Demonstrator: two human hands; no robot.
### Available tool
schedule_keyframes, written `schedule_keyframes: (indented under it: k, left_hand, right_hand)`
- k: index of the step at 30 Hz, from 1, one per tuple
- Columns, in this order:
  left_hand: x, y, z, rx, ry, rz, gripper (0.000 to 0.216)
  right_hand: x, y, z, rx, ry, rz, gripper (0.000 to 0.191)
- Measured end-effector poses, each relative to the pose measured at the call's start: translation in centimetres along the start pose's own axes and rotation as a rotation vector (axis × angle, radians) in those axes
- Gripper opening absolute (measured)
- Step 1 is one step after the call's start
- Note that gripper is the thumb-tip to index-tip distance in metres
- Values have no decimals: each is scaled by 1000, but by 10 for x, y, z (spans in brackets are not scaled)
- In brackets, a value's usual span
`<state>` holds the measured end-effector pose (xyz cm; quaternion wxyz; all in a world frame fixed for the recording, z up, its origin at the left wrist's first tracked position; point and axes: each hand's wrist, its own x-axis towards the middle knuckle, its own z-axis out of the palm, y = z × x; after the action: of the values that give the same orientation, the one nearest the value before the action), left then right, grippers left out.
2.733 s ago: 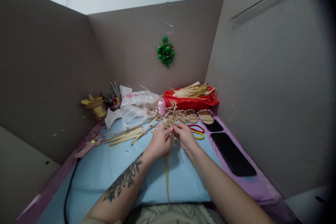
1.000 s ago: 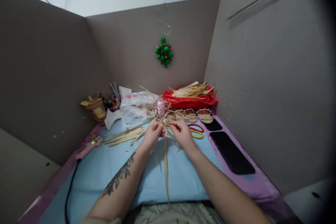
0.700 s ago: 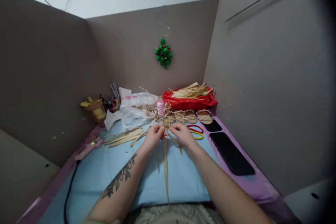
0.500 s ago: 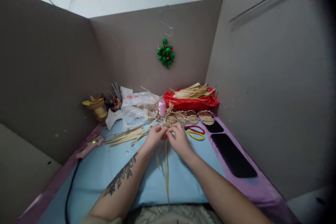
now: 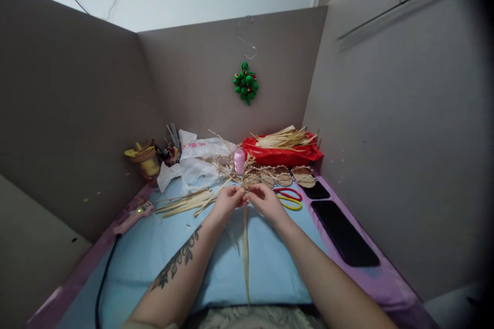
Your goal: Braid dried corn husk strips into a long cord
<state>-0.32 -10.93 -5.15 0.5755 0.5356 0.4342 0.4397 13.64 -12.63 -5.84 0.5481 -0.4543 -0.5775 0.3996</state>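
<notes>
My left hand (image 5: pixel 226 201) and my right hand (image 5: pixel 265 201) meet over the middle of the blue mat (image 5: pixel 162 247). Both pinch the top of a bunch of pale straw strips (image 5: pixel 244 247) whose long ends trail down toward me. The fingers of both hands are closed round the strips where they cross. Just beyond my fingers lies a row of small woven straw pieces (image 5: pixel 283 177).
Loose straw strips (image 5: pixel 185 200) lie left of my hands, a pink thread spool (image 5: pixel 240 161) and white plastic bags (image 5: pixel 196 157) behind. A red bag of straw (image 5: pixel 283 150), scissors (image 5: pixel 288 197), two black phones (image 5: pixel 343 234), a glue gun (image 5: pixel 133 214). Grey partitions enclose the desk.
My hands have stayed together on the straw, shifting slightly as the fingers work the strips. The right hand moved in closer to the left after being a little apart.
</notes>
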Motion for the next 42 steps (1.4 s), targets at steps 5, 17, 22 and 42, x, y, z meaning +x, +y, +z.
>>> schedule_keyframes:
  k: [5,17,22,42]
  left_hand:
    - [-2,0,4,124,-14,75,24]
    - [-5,0,1,499,-10,255,21]
    - [-5,10,-5,460,-46,253,21]
    - [-27,19,22,575,-62,364,25]
  right_hand:
    - [1,4,4,162,-109,164,21]
    - [6,15,-1,-196,-8,14,17]
    - [5,13,-2,-260,-9,-8,15]
    - [4,3,3,35,238,40,16]
